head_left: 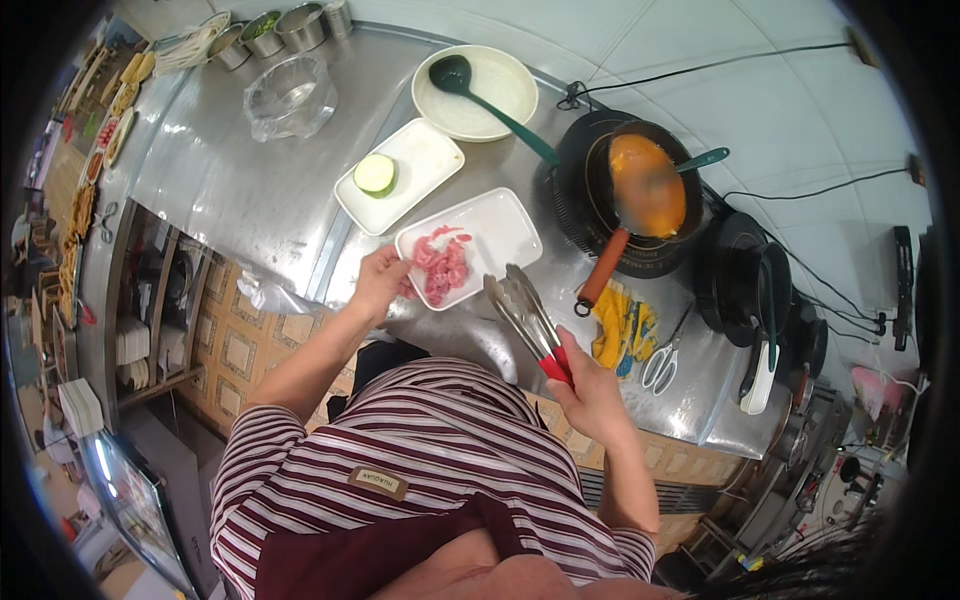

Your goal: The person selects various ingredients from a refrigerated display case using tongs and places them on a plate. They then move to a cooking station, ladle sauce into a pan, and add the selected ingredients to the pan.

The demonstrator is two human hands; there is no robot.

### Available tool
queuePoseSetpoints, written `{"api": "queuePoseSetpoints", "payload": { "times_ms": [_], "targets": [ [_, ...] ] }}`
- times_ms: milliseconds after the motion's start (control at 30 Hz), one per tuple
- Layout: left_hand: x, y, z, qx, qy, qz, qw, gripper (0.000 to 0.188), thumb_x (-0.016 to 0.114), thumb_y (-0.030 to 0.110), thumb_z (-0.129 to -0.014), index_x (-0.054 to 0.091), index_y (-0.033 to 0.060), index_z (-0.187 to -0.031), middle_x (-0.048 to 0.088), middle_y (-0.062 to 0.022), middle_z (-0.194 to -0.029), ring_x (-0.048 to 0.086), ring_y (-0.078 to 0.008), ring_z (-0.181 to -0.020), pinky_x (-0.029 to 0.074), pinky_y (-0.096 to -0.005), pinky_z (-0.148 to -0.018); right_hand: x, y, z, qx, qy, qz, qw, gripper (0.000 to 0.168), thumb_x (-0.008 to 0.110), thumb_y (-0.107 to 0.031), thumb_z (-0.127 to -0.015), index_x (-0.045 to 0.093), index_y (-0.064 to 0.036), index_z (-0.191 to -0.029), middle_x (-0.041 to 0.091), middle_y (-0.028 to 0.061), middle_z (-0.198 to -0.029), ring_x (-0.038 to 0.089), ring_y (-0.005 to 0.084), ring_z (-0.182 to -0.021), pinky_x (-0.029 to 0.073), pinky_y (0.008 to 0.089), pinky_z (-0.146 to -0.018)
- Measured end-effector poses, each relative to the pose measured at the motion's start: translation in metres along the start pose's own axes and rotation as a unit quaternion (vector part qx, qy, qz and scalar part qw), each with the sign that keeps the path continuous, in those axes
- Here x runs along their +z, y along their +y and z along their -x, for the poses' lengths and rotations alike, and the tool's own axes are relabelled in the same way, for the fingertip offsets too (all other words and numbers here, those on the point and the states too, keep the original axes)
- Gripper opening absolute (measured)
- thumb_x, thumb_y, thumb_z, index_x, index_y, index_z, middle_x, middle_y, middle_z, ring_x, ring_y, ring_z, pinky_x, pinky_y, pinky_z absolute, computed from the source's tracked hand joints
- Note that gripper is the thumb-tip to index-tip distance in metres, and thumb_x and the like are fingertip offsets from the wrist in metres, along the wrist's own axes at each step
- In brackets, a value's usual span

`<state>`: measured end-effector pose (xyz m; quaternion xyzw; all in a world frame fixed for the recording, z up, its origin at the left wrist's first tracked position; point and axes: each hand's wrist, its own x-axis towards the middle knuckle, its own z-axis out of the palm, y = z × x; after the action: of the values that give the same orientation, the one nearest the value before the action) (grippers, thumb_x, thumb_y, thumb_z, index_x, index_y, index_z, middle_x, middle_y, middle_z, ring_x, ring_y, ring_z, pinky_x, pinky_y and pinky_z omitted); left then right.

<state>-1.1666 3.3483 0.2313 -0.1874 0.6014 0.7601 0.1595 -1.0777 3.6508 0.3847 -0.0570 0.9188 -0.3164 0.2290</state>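
My left hand (382, 281) pinches the near left edge of a white rectangular plate (510, 225). Pink slices of raw meat (441, 264) lie in that plate's left half. In my right hand (589, 390) are metal tongs (521, 311) with red grips, their tips apart beside the plate's near edge, with nothing between them. Behind it, a second white plate (427, 154) bears a cut piece of pale green vegetable (375, 174). To the right, a pan with an orange-brown handle (606, 266) sits on a black cooker and holds an orange liquid (637, 169), with a green-handled utensil in it.
A large white bowl (480, 120) holds a dark green ladle (499, 112). Near the counter's right side lie a yellow and blue cloth (619, 322), scissors (661, 367) and a second black pan (739, 277). Farther left stand a bag-lined bowl (292, 97) and several metal containers (300, 28).
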Motion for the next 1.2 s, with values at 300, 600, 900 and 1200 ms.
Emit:
{"api": "queuePoseSetpoints", "payload": {
  "times_ms": [300, 600, 900, 1200],
  "targets": [
    [0.012, -0.034, -0.015, -0.027, -0.031, 0.019, 0.999, 0.014, 0.05, 0.007, -0.09, 0.056, -0.0043, -0.096, 0.061, -0.0108, -0.075, 0.058, -0.0155, -0.056, 0.048, -0.0249, -0.047, 0.069, 0.003, -0.03, -0.022, -0.013, 0.138, 0.99, 0.07, 0.061, -0.016, -0.076, 0.029, -0.005, -0.137, 0.057, 0.0197, -0.087, 0.059, 0.0366, -0.072, 0.048, 0.0436, -0.065],
    [0.013, -0.032, -0.026, -0.042, -0.018, 0.004, 0.999, 0.012, 0.048, 0.001, -0.087, 0.054, -0.0063, -0.095, 0.061, -0.012, -0.077, 0.058, -0.0156, -0.054, 0.049, -0.0246, -0.046, 0.088, -0.004, -0.05, 0.024, -0.01, 0.189, 0.982, 0.073, 0.061, -0.017, -0.076, 0.026, -0.003, -0.138, 0.056, 0.0186, -0.089, 0.06, 0.0328, -0.074, 0.049, 0.0407, -0.065],
    [0.013, -0.004, -0.016, -0.018, -0.013, -0.036, 0.999, 0.012, 0.05, 0.001, -0.086, 0.055, -0.0057, -0.094, 0.061, -0.0114, -0.075, 0.056, -0.0142, -0.052, 0.046, -0.0247, -0.044, 0.104, 0.006, -0.068, 0.031, 0.043, 0.001, 0.999, 0.076, 0.061, -0.019, -0.077, 0.022, -0.005, -0.139, 0.057, 0.0222, -0.103, 0.059, 0.0387, -0.084, 0.047, 0.0428, -0.074],
    [0.014, -0.026, -0.012, -0.102, -0.054, 0.012, 0.993, 0.016, 0.051, 0.005, -0.089, 0.056, -0.0065, -0.1, 0.063, -0.0129, -0.085, 0.063, -0.019, -0.068, 0.055, -0.0269, -0.057, 0.112, 0.008, -0.073, 0.083, 0.077, -0.017, 0.993, 0.071, 0.06, -0.019, -0.079, 0.024, -0.002, -0.138, 0.054, 0.0248, -0.106, 0.057, 0.039, -0.091, 0.046, 0.0425, -0.079]
  ]
}}
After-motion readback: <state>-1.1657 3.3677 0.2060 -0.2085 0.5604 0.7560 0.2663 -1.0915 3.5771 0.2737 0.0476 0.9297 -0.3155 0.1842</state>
